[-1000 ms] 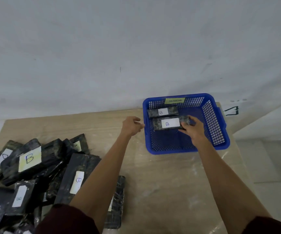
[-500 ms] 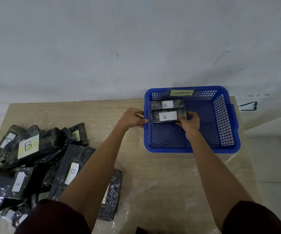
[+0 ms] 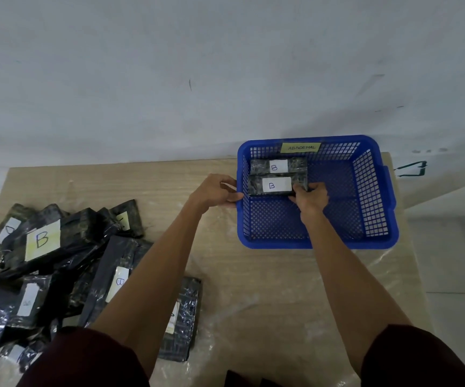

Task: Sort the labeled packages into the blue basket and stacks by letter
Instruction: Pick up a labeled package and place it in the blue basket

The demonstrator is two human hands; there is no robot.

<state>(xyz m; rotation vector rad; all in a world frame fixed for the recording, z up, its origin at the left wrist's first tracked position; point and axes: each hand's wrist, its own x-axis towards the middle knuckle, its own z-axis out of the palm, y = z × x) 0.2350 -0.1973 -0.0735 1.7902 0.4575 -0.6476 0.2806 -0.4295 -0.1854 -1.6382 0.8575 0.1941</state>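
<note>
package (image 3: pixel 277 185) slid toward basket's (image 3: pixel 270 243) left wall | right hand (image 3: pixel 310 195) grips its right end

Both forearms reach forward, wrists straight. The left hand (image 3: pixel 217 191) curls its fingers onto the basket (image 3: pixel 239 219) rim, thumb below them. The right hand (image 3: pixel 310 195), knuckles up, seems to pinch the end of a package (image 3: pixel 256 185) just ahead of its curled fingers; the fingertips are hidden.
</note>
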